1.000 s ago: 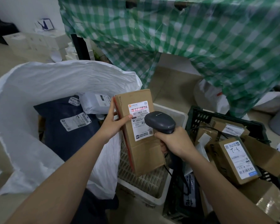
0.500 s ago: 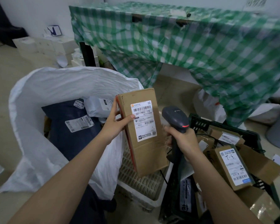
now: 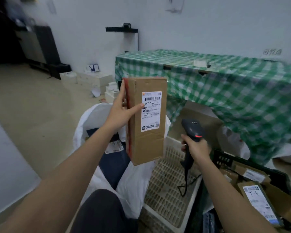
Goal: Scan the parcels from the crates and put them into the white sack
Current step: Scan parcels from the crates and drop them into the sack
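My left hand (image 3: 120, 110) grips a tall brown cardboard parcel (image 3: 147, 143) by its left edge, thumb across the white shipping label (image 3: 150, 111). The parcel is held upright above the white sack (image 3: 92, 120) and the white crate (image 3: 166, 185). To its right my right hand (image 3: 196, 147) holds a dark handheld scanner (image 3: 191, 128) with a red light lit; its cable hangs down into the white crate. Inside the sack lies a dark blue bag (image 3: 111, 162) with a label. The black crate (image 3: 225, 160) at the lower right holds several brown parcels (image 3: 259, 204).
A table under a green checked cloth (image 3: 225, 91) stands behind the crates. White boxes (image 3: 91, 79) are stacked on the floor by the wall. My dark-clad knee (image 3: 101, 211) is at the bottom, next to the sack. Open beige floor (image 3: 32, 106) lies left.
The view has tilted up, showing the wall. My left hand has raised the parcel higher and more upright. My right hand with the scanner has drawn away to the right and lower.
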Demonstrator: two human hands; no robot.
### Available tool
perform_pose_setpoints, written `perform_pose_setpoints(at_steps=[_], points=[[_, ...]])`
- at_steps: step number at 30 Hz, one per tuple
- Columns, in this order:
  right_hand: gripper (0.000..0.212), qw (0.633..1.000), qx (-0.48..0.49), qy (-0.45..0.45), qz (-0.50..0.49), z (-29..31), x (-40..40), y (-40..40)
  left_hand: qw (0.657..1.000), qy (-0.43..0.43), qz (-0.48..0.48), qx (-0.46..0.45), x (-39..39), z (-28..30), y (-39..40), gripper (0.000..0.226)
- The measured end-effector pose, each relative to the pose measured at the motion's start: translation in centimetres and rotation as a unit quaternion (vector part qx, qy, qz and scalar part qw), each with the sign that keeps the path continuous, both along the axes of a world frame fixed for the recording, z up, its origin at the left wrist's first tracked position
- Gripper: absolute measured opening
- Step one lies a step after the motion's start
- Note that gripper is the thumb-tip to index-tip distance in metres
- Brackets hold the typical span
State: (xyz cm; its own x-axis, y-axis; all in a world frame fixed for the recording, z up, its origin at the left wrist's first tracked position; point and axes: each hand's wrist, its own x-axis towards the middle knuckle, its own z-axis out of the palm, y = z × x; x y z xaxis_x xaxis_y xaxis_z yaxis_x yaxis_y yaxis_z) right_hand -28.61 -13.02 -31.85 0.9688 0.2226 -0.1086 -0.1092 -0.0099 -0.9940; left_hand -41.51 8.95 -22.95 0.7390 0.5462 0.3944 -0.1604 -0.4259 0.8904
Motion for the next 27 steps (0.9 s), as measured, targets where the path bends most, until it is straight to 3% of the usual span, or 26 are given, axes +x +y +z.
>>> perform_pose_setpoints(at_steps=[4, 8, 10, 13, 15, 18, 22, 27], points=[[0.016, 1.000, -0.010, -0.006, 0.011, -0.3, -0.1, 3.4, 0.991, 0.077, 0.046, 0.096, -1.8, 0.8, 2.6, 0.107], [0.019, 0.999, -0.037, 0.014, 0.019, -3.4, 0.9, 5.9, 0.950, 0.169, 0.077, 0.249, -0.7, -2.1, 4.4, 0.102], [0.020, 0.999, -0.045, 0.027, 0.015, -4.8, 1.7, 6.9, 0.913, 0.220, 0.090, 0.332, 1.1, -4.3, 5.1, 0.099], [0.019, 0.997, -0.067, 0.029, 0.014, -7.0, 3.6, 8.6, 0.813, 0.360, 0.112, 0.444, 4.4, -8.8, 7.6, 0.086], [0.022, 0.997, -0.075, 0.025, 0.011, -8.7, 5.0, 10.0, 0.774, 0.453, 0.108, 0.430, 5.7, -12.5, 9.3, 0.083], [0.026, 0.994, -0.103, 0.028, -0.007, -11.9, 6.8, 12.0, 0.737, 0.505, 0.079, 0.443, 6.9, -17.6, 10.9, 0.077], [0.024, 0.991, -0.132, 0.033, -0.006, -15.4, 7.9, 13.8, 0.720, 0.545, 0.062, 0.424, 7.9, -22.3, 12.0, 0.064], [0.016, 0.989, -0.140, 0.039, -0.030, -17.0, 8.7, 14.9, 0.710, 0.575, 0.110, 0.391, 8.1, -25.3, 12.3, 0.069]])
